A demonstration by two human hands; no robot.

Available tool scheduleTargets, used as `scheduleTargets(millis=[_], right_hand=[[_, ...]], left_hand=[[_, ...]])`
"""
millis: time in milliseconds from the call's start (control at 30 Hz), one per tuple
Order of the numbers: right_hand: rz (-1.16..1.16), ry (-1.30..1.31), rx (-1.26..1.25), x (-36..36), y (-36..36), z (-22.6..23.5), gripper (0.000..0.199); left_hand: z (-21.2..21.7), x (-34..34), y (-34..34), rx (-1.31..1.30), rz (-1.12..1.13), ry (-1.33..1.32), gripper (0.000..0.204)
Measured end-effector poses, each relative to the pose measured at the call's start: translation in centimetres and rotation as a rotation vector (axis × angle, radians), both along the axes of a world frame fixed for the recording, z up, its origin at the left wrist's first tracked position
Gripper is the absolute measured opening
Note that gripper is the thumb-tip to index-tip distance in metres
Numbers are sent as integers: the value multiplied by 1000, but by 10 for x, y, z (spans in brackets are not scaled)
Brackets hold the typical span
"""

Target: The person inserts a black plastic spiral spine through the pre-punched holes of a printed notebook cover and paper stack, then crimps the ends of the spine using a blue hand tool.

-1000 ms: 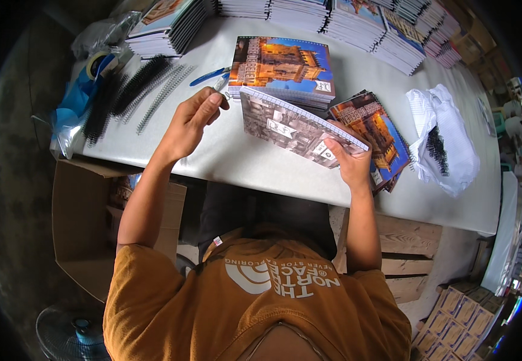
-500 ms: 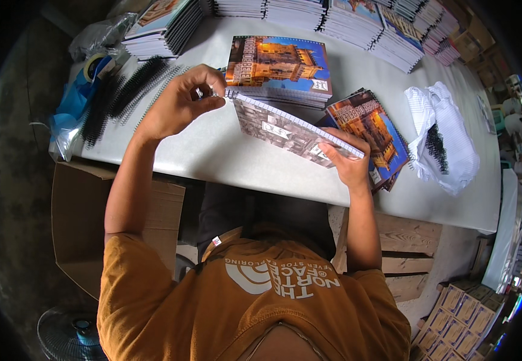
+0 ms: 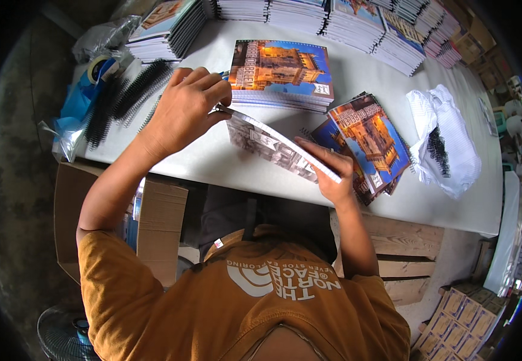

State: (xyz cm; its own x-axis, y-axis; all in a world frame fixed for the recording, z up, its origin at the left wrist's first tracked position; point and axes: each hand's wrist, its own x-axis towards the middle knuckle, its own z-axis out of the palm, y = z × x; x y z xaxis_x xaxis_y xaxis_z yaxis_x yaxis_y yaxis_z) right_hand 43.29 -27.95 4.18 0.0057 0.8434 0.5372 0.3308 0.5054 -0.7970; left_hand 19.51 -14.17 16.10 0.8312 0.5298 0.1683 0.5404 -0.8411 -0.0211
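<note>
A notebook (image 3: 268, 147) is held up at a slant above the white table, its grey patterned cover toward me and its page edge on top. My right hand (image 3: 335, 175) grips its right end, thumb on the near side. At the left end, the fingers of my left hand (image 3: 184, 107) pinch a black binding coil at the corner; most of it is hidden by the fingers. Just beyond lies a stack of notebooks (image 3: 282, 67) with a lit tower on the cover. Several similar notebooks (image 3: 372, 137) lie fanned out beside my right hand.
Loose black coils (image 3: 140, 93) lie at the left, by a tape roll (image 3: 99, 69) and blue plastic (image 3: 74, 114). A white bag (image 3: 458, 141) with black coils sits at the right. Bound stacks (image 3: 354, 33) line the back. A cardboard box (image 3: 161, 225) stands below the table's left edge.
The notebook's right end has dropped and come nearer to me. My left hand has turned over, knuckles up, and moved slightly down at the notebook's corner.
</note>
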Motion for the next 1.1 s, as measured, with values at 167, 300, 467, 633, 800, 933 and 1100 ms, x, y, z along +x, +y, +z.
scheduleTargets(millis=[167, 300, 467, 633, 800, 933, 1100], right_hand=[[-47, -17, 115, -14, -2, -1, 29], [-120, -74, 58, -24, -9, -2, 32], [-89, -62, 162, -47, -15, -3, 31], [-137, -39, 229, -46, -11, -3, 27], [-20, -81, 307, -49, -9, -2, 30], [-82, -101, 314, -43, -1, -5, 31], [-33, -139, 326, -53, -9, -2, 32]], left_hand=[[-36, -7, -7, 562, 117, -284, 96], [-141, -26, -43, 365, -125, -192, 107], [-94, -18, 5, 591, 134, -809, 107], [-151, -25, -39, 611, -85, -516, 108], [-124, -32, -1, 448, 167, -918, 111], [-104, -18, -21, 557, -159, -821, 110], [-125, -18, -26, 408, 7, -772, 115]])
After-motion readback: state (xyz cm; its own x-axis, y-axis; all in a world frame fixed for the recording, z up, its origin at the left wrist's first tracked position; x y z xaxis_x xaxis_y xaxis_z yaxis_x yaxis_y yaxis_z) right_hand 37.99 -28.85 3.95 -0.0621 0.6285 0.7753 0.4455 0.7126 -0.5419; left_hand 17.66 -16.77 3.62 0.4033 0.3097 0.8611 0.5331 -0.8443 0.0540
